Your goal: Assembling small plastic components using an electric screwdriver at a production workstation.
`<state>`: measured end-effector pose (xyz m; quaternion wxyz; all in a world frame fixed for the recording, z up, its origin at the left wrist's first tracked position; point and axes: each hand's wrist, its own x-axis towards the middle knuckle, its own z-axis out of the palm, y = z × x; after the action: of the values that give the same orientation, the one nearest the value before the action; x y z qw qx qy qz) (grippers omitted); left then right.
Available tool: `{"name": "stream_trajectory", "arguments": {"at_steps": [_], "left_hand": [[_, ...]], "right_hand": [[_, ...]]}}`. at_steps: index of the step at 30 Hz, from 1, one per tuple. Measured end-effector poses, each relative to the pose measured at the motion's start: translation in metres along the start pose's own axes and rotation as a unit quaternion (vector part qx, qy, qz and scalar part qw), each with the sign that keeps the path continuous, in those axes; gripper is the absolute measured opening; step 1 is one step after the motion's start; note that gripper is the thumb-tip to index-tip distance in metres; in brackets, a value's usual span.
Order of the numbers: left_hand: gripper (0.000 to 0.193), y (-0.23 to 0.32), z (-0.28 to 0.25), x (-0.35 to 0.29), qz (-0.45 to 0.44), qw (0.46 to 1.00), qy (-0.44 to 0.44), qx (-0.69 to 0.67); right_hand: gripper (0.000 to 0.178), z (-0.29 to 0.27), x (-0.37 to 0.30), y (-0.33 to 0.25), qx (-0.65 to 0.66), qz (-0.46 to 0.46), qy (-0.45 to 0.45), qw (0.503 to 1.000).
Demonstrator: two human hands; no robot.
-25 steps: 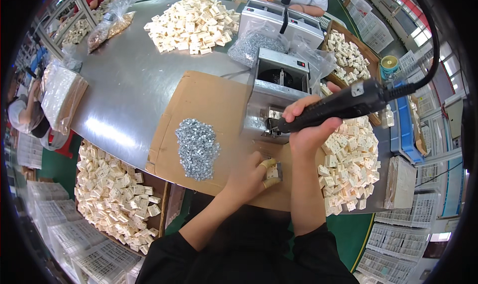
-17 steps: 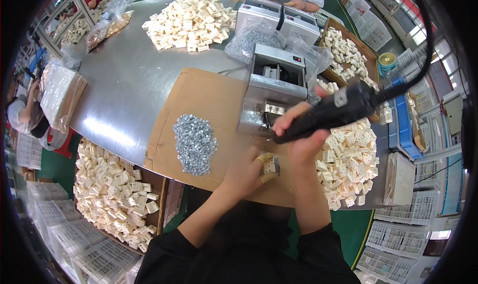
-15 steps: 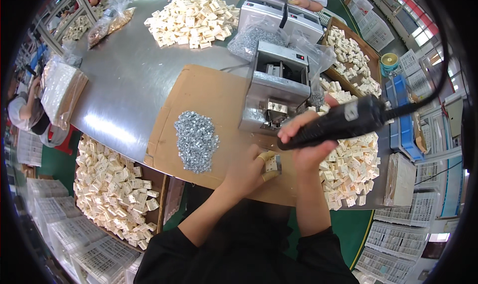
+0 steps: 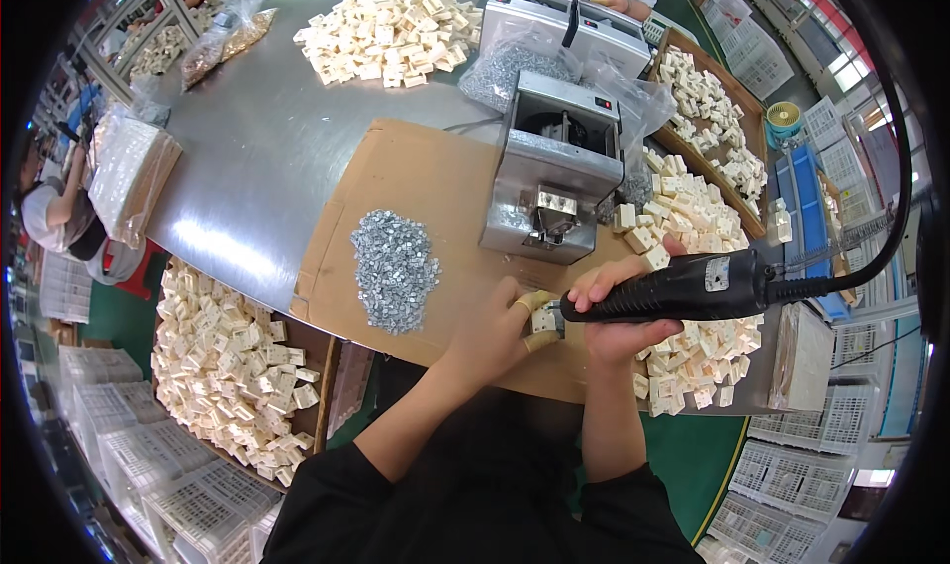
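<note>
Black, the driver (image 4: 673, 295) lies in the right hand (image 4: 614, 341), that grip clamped around its barrel with the thumb below and the fingers above. Its long axis runs across the desk (image 4: 247, 168), nearly level from left to right, with the nose at the left end and the cord (image 4: 831, 285) leaving at the right.

The cream block (image 4: 543, 321) is in the left hand (image 4: 487, 334), that grip pinched on it between digits in yellow covers (image 4: 541, 341). It is over the near part of the card (image 4: 386, 168); whether it rests there or is held just above cannot be told. Its own long axis is partly hidden by the digits.

Governing relation: the block lies directly left of the driver's nose and a little below it in view. The nose is just beside the block's right edge; contact cannot be confirmed. The left hand is the nearer to the block, being on it.

Surroundings: the steel feeder (image 4: 529, 183) stands beyond both hands. The silver pile (image 4: 394, 272) lies left of the left hand, and the cream pile (image 4: 708, 361) right of the right wrist.
</note>
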<state>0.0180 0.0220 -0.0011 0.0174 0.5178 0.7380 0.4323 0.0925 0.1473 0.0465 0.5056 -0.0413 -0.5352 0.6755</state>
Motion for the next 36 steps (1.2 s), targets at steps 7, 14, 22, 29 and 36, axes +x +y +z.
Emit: {"name": "stream_trajectory", "arguments": {"at_steps": [7,14,22,29,36], "left_hand": [[0.048,-0.0029,-0.0005,0.0012,0.012,1.000,0.009,-0.008],[0.047,-0.0040,0.0026,-0.0019,-0.010,1.000,-0.004,-0.017],[0.049,-0.0072,-0.0015,0.0020,0.006,1.000,-0.005,-0.025],[0.048,-0.0070,0.0002,0.0022,0.017,0.999,-0.003,-0.027],[0.046,-0.0099,0.0008,0.0005,0.012,1.000,-0.010,-0.017]], "right_hand": [[0.102,0.0037,0.0006,-0.0014,-0.009,-0.001,-0.004,1.000],[0.102,0.0080,-0.0016,0.0026,-0.008,0.007,-0.010,1.000],[0.102,0.0071,-0.0007,0.0040,-0.012,0.005,-0.020,1.000],[0.103,0.0088,-0.0002,0.0007,-0.036,-0.016,-0.010,0.999],[0.104,0.0103,-0.0012,0.0007,-0.053,-0.017,-0.010,0.998]]}}
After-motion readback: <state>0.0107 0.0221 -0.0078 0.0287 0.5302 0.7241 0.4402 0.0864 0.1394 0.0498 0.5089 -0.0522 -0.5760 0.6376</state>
